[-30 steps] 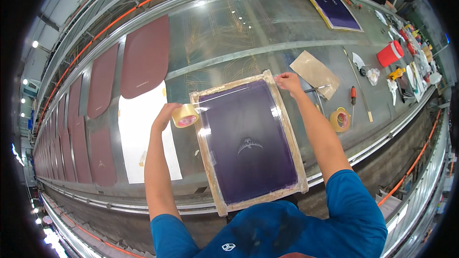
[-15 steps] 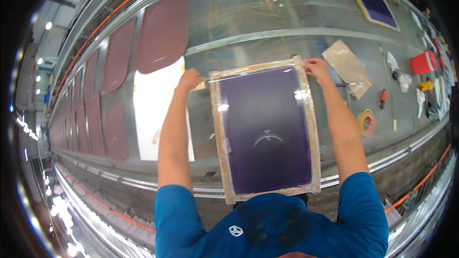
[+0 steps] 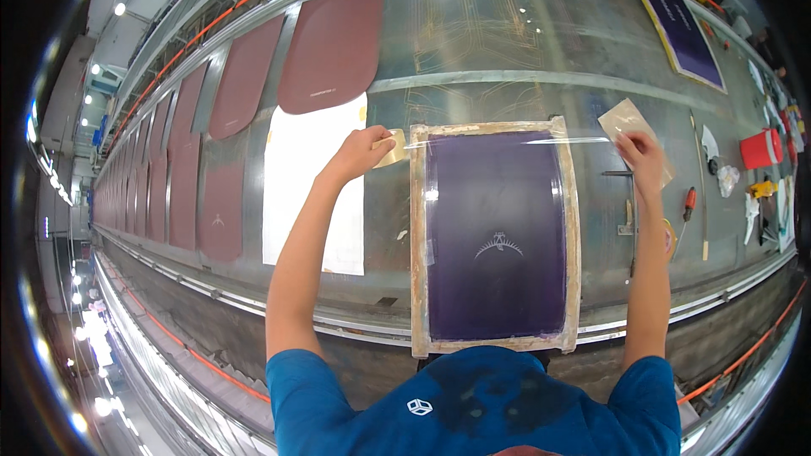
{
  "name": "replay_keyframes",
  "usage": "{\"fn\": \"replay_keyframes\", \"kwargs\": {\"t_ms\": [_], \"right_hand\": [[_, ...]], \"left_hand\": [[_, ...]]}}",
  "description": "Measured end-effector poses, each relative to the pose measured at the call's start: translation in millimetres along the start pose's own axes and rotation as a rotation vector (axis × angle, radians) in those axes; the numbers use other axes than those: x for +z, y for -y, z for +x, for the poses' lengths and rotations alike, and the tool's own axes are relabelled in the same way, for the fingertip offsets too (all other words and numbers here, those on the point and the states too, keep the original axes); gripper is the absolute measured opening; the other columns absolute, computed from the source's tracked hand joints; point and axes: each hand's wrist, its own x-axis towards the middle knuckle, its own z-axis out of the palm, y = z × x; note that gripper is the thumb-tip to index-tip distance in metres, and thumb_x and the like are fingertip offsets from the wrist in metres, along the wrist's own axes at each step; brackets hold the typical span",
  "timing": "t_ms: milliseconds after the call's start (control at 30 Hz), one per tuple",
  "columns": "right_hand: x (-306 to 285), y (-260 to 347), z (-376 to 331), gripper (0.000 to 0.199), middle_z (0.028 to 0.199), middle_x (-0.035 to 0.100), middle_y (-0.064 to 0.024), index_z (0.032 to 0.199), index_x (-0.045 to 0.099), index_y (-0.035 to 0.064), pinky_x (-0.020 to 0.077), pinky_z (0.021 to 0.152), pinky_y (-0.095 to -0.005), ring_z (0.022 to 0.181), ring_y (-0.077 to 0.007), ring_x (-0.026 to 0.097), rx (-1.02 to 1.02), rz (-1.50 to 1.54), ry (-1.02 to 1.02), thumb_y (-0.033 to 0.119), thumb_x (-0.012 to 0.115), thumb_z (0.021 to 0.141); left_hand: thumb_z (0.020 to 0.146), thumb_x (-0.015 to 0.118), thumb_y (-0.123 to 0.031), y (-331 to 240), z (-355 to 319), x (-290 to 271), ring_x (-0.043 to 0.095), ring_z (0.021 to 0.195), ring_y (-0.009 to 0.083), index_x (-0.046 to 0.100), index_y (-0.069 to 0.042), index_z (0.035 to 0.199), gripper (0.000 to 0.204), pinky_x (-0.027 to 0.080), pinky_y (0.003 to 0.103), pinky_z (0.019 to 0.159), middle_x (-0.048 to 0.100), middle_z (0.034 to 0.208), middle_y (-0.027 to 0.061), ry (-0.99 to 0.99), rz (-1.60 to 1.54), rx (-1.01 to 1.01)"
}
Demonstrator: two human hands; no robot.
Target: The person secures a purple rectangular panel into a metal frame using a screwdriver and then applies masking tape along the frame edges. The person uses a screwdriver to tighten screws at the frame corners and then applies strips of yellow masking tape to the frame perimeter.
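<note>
— What's in the left hand point(image 3: 359, 152)?

— A tape roll point(image 3: 390, 148), fingers clenched round it, just off the far left corner of the frame point(image 3: 494, 232).

— And the right hand point(image 3: 639, 154)?

— Fingers pinched on the free end of the tape point(image 3: 507, 142), past the frame's right edge. The clear strip runs taut between both hands, across the frame's far end, and looks a little raised rather than stuck down, though I can't be sure.

— Why so far apart?

— I'd say to keep the strip straight and flat so it lines up with the wooden border where it meets the purple mesh.

— Where's the frame?

— Flat on the long metal table point(image 3: 507, 42), near end at the edge by the person's chest. A white sheet point(image 3: 312, 186) lies left of it, maroon pads point(image 3: 334, 46) beyond, a brown card point(image 3: 621, 118) under the right hand, and a red cup point(image 3: 760, 149) and screwdriver point(image 3: 688, 203) farther right.
</note>
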Motion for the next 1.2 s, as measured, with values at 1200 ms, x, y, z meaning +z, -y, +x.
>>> {"fn": "replay_keyframes", "kwargs": {"t_ms": [1200], "right_hand": [[-308.4, 203.5, -274.8, 0.01, 0.104, 0.059, -0.0038, 0.096, 0.07, 0.0179, 0.0371, 0.116, -0.044, 0.126, -0.0261, 0.051, -0.536, 0.291, 0.133, 0.021, 0.075, 0.089]], "left_hand": [[0.084, 0.075, -0.011, -40.9, -311.3, 11.0, 0.062, 0.089, 0.0279, 0.07, -0.004, 0.1, 0.018, 0.045, 0.042, 0.089, 0.068, 0.09, 0.0093, -0.483, -0.176, 0.219]]}}
